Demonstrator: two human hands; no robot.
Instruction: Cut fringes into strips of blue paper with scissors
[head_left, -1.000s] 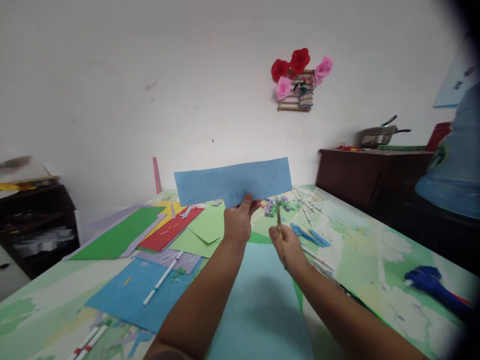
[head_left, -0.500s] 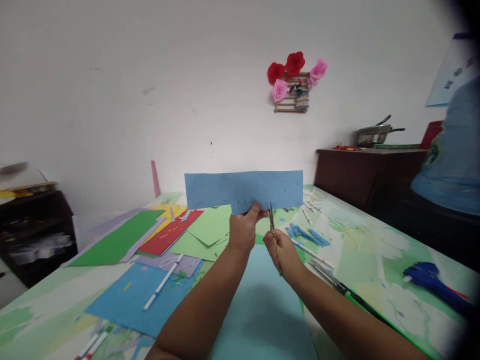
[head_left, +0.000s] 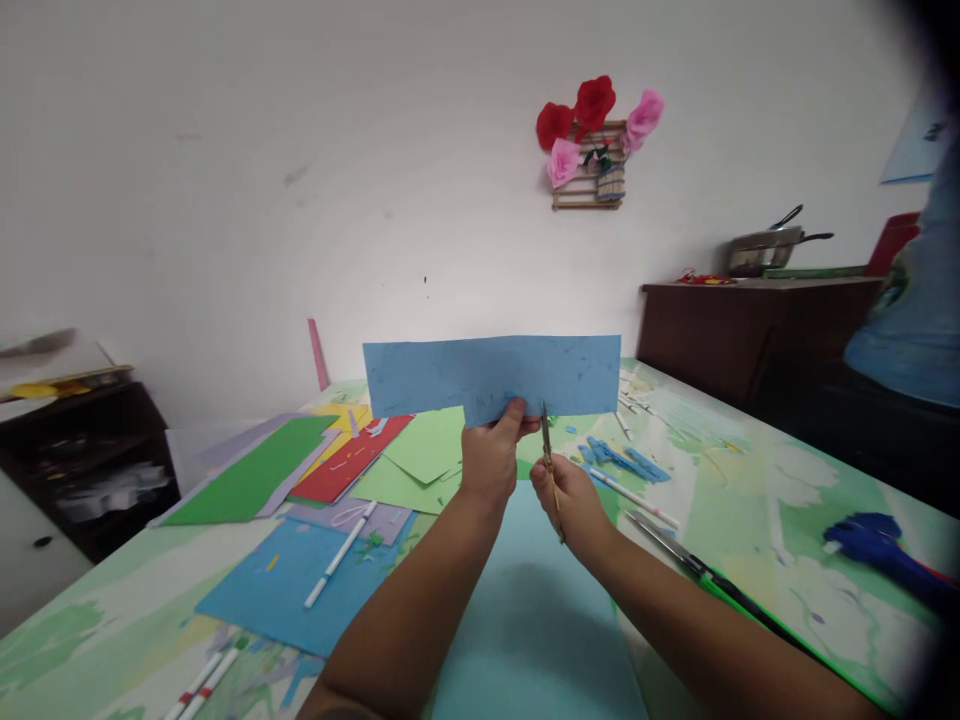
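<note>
My left hand (head_left: 491, 460) pinches the lower edge of a long blue paper strip (head_left: 491, 375), held upright above the table. My right hand (head_left: 568, 497) is closed around small gold scissors (head_left: 550, 468), whose blades point up and meet the strip's lower edge just right of my left thumb. Below both hands a light blue sheet (head_left: 529, 610) lies on the table.
Green, red, purple and blue paper sheets (head_left: 345, 465) and white markers (head_left: 339, 555) cover the table's left. Blue scraps (head_left: 619, 460), a marker and black scissors (head_left: 701, 570) lie right. A person in a blue shirt (head_left: 915, 310) stands at the right by a dark cabinet (head_left: 742, 330).
The strip was tilted and is now level. My right hand brought the scissors left and up until the blades reached the strip's lower edge.
</note>
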